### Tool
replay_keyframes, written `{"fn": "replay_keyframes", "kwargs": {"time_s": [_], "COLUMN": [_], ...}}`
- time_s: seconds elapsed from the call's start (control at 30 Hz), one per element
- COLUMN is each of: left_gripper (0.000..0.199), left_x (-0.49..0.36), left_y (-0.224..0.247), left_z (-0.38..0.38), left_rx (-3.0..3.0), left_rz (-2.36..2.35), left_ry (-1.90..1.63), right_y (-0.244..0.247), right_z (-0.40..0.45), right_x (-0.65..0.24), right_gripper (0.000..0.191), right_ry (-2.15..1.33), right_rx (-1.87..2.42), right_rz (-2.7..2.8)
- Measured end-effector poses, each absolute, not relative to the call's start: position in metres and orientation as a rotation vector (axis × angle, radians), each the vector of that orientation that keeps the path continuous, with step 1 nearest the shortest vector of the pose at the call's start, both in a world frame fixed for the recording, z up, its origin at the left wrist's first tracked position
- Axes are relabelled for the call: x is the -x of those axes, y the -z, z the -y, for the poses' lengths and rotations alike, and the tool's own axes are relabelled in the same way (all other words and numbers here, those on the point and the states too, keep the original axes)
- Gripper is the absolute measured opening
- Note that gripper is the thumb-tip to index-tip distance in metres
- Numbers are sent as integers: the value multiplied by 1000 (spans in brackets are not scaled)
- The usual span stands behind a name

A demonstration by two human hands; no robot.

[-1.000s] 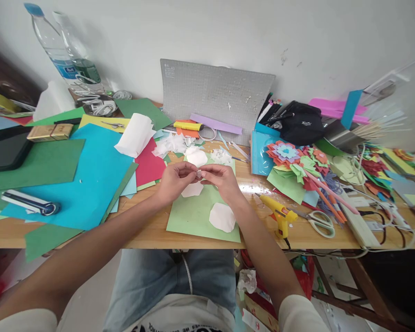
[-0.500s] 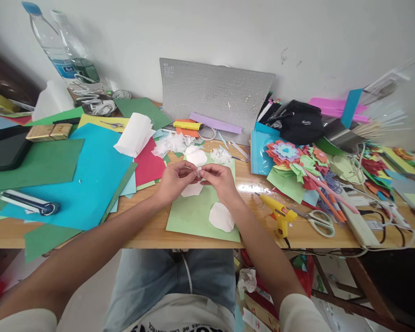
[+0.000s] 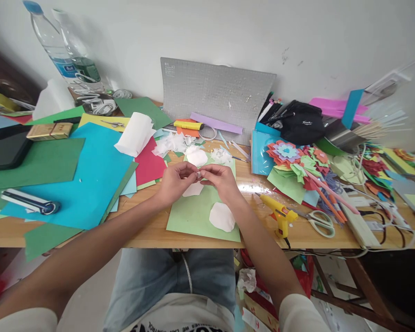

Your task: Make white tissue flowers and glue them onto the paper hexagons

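My left hand [image 3: 177, 182] and my right hand [image 3: 219, 180] meet above a light green sheet [image 3: 197, 216]. Between their fingertips they pinch a small piece of white paper [image 3: 198, 174], partly hidden by the fingers. One rounded white paper piece [image 3: 222, 217] lies on the sheet beside my right forearm. Another white piece [image 3: 192, 189] shows just below the hands, and a white stack [image 3: 197, 157] sits right behind them. Crumpled white scraps [image 3: 173, 143] lie further back to the left.
A yellow glue gun [image 3: 278, 212] and scissors [image 3: 320, 223] lie to the right, near paper flowers [image 3: 286, 153]. At the left are a blue sheet [image 3: 100, 175], a stapler [image 3: 29, 202] and a white paper roll [image 3: 134, 134]. A grey cutting mat [image 3: 216, 94] leans against the wall.
My fingers have shifted very slightly around the small white piece. Nothing else on the table has visibly moved.
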State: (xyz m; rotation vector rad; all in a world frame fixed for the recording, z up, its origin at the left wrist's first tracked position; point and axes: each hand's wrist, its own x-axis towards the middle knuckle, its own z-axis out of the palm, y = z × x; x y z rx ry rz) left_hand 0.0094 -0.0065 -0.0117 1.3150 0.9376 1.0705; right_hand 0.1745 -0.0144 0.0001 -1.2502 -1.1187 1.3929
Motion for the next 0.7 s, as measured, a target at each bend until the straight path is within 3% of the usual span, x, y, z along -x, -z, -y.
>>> {"fn": "replay_keyframes", "kwargs": {"time_s": [0.7], "left_gripper": [18], "left_x": [-10], "left_y": [13], "left_z": [7], "left_rx": [-1311], "left_rz": [-939], "left_ry": [-1071], "right_y": [2], "right_z": [13], "right_x": [-178], "right_gripper": [27], "right_ry": [-1426], "right_rx": [1212], "right_rz": [1094]}}
